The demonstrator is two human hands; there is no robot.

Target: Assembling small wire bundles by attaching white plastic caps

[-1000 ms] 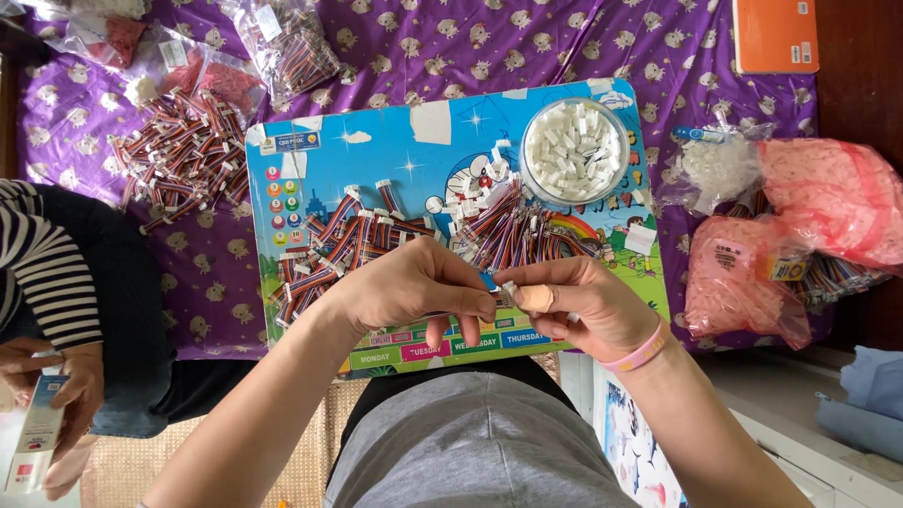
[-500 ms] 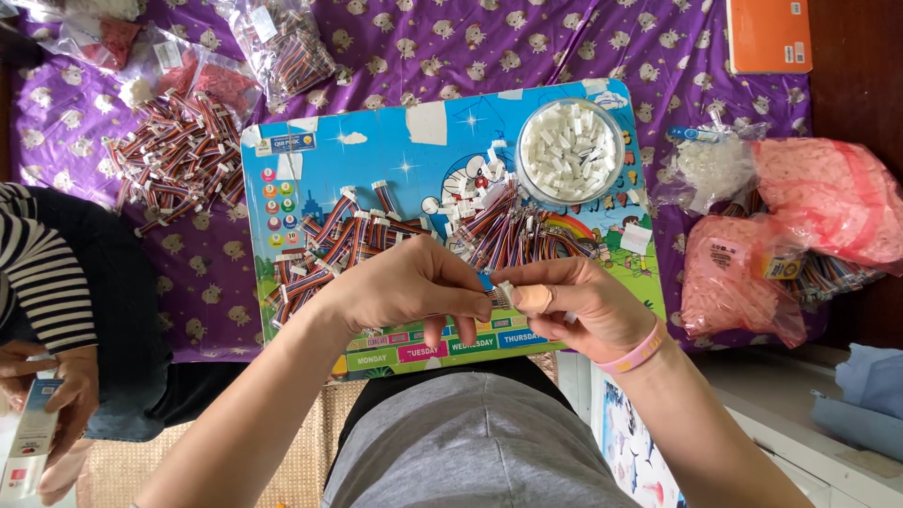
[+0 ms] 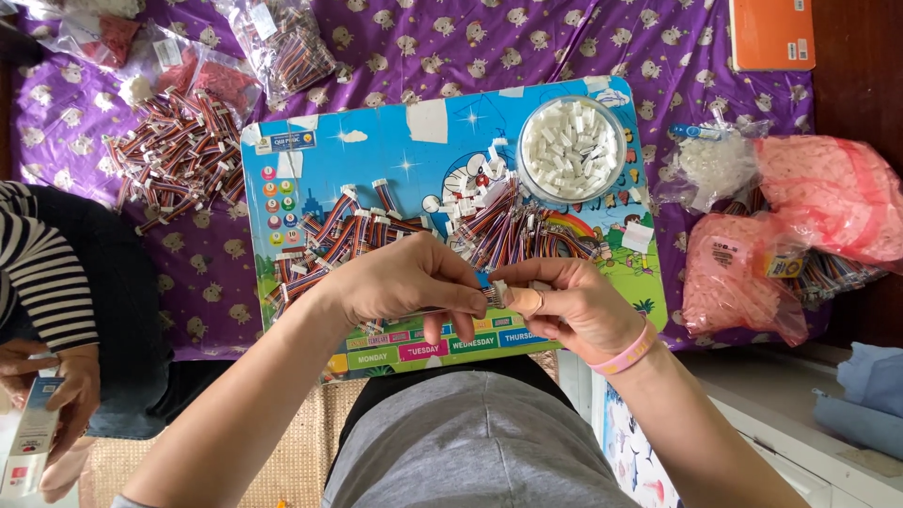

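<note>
Purple patterned cloth (image 3: pixel 423 47) covers work surface. Far left: another person's striped sleeve (image 3: pixel 42 273), loose wire-harness pile (image 3: pixel 179 160) beyond. Blue cartoon board (image 3: pixel 395 150) carries more harnesses; bowl of white connector housings (image 3: pixel 572 149) at its top right. Left hand (image 3: pixel 400 282) and right hand (image 3: pixel 574 306) together at board's near edge, pinching small white connector (image 3: pixel 499 292) with wire lead. Judged: fitting housing onto lead; next calls for straight, aligned push. Pink bags (image 3: pixel 818 198) right.

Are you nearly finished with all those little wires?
Not nearly. Done-looking: a heap of plugged wires lies on the purple cloth. In hand: the left hand and right hand pinch one small white connector between them. Left: many striped wire bundles spread on the blue board, and the bowl of white connectors is full.
</note>
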